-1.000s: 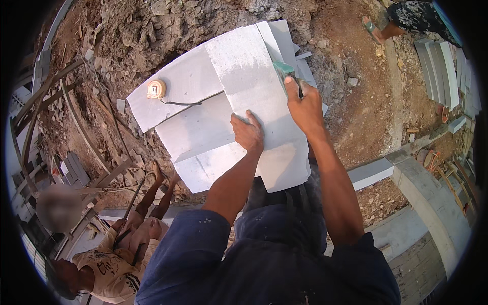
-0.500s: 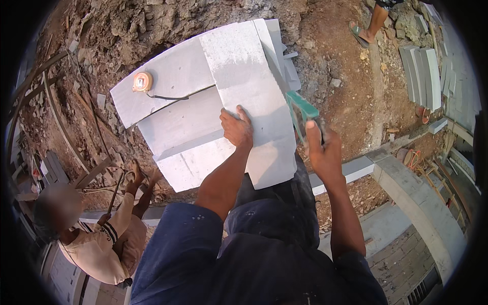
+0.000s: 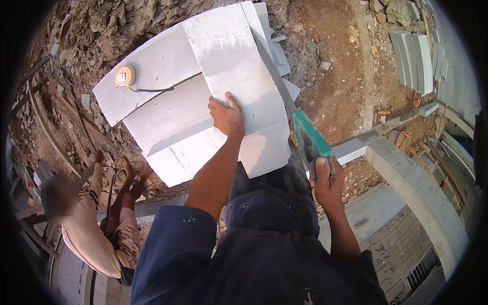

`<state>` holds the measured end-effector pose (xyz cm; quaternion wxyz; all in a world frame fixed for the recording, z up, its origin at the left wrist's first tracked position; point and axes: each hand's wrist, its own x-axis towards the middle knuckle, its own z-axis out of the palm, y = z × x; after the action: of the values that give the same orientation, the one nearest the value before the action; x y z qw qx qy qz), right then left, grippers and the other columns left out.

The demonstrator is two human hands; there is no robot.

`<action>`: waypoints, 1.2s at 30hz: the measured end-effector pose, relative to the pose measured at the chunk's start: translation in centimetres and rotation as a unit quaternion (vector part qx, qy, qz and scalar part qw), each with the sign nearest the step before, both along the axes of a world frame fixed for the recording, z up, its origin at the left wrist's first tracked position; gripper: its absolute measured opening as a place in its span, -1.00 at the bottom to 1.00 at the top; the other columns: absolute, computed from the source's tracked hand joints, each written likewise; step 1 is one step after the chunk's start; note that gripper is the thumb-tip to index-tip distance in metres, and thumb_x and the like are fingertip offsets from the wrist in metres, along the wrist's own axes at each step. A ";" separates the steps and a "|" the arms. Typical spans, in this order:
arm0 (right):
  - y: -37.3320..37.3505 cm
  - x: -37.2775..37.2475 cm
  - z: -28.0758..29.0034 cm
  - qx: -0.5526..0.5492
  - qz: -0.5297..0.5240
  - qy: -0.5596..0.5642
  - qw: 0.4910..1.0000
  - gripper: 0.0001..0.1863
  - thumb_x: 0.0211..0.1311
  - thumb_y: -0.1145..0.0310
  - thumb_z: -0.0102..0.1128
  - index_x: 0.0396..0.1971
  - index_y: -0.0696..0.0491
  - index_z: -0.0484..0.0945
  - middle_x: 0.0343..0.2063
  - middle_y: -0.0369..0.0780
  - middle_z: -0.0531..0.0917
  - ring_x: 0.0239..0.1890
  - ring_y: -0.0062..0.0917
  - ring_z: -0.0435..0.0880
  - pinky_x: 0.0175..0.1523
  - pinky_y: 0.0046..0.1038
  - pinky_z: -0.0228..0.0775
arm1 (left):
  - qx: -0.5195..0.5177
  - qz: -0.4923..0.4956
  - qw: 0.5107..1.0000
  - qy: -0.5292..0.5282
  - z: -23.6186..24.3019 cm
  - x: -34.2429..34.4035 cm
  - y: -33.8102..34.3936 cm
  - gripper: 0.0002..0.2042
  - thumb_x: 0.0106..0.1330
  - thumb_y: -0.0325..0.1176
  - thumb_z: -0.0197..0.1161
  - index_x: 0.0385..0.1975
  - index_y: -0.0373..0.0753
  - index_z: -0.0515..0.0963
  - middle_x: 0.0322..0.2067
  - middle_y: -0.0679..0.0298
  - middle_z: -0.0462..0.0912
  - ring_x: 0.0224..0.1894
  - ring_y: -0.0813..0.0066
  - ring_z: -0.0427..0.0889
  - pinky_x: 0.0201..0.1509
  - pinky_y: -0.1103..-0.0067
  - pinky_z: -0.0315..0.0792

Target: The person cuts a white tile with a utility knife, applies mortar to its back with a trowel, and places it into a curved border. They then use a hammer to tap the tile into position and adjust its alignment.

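My left hand (image 3: 226, 117) presses flat on the top grey-white block (image 3: 234, 76), which lies across a stack of similar blocks (image 3: 168, 127). My right hand (image 3: 328, 178) grips the green handle of a hand saw (image 3: 310, 140). Its blade runs up along the right edge of the top block. An orange tape measure (image 3: 124, 76) lies on the lower block at the left, its cord trailing right.
Another person (image 3: 96, 223) in a beige shirt sits low at the left beside wooden poles. Brown soil and rubble surround the blocks. Grey slabs (image 3: 414, 61) are stacked at the upper right. A curved concrete kerb (image 3: 417, 188) runs along the right.
My right hand has drawn back from the top of the block toward my body, now holding the saw by its green handle. My left hand stays on the block.
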<state>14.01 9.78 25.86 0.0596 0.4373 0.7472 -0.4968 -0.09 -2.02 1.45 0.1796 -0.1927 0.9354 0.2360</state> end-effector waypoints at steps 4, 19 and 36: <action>0.6 -0.6 -0.7 -0.013 -0.048 0.052 0.997 -0.58 0.45 0.12 0.00 -0.38 0.22 0.52 -0.65 -0.28 0.47 -0.55 -0.63 0.46 -0.44 -0.48 0.30 | 0.003 -0.027 0.999 0.021 -0.7 0.9 2.1 -0.39 0.43 0.10 -0.05 0.19 -0.36 0.23 -0.03 0.01 0.43 0.04 0.03 0.49 -0.03 0.16 0.46; 5.6 -11.2 -11.1 0.118 0.062 0.075 0.988 -0.41 0.34 -0.03 -0.08 -0.29 0.29 0.60 -0.28 0.24 0.62 -0.08 0.11 0.59 0.04 -0.09 0.41 | -0.015 -0.077 0.990 0.119 -2.1 0.9 1.4 -0.46 0.43 0.14 -0.10 -0.14 -0.36 0.28 -0.28 -0.01 0.47 -0.28 0.04 0.62 -0.21 0.19 0.48; 5.3 -10.2 -11.7 0.134 0.083 0.082 0.984 -0.48 0.33 0.01 0.01 -0.14 0.24 0.60 -0.45 0.05 0.69 -0.32 -0.09 0.72 -0.16 -0.12 0.53 | -0.086 -0.052 0.979 0.177 -2.2 -15.3 5.6 -0.20 0.35 0.19 -0.05 0.36 -0.35 0.01 0.16 -0.23 0.24 0.08 -0.15 0.44 0.09 0.06 0.34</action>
<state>3.81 15.09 14.14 -0.0196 0.3353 0.8431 -0.4200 -15.35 3.56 -0.71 0.0057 -0.1136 0.9779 0.1756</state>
